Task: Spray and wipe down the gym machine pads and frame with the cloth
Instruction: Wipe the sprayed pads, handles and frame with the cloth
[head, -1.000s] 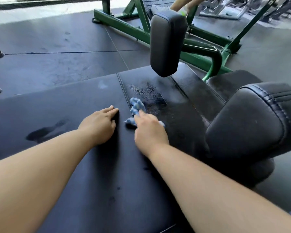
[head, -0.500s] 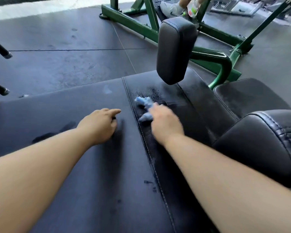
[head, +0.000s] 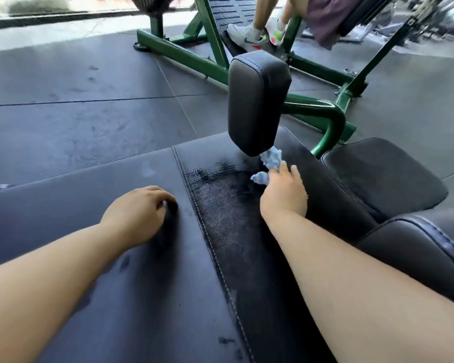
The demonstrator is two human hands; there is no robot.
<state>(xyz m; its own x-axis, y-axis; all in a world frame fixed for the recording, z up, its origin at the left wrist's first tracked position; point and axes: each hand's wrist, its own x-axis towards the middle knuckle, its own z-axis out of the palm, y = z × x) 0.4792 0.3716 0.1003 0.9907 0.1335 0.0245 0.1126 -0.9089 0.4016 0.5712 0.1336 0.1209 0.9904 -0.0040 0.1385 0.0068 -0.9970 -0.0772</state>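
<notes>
Head view: your right hand grips the crumpled blue-and-white cloth, bunched so it takes pressure, and presses it onto the wide black vinyl pad, just under the upright black cushion. The wet streaked patch sits just left of that hand, likely spray being spread. Your left hand holds nothing: fingers loosely curled, tips on the pad, probably bracing your reach. The green steel frame beyond the right hand is probably next.
</notes>
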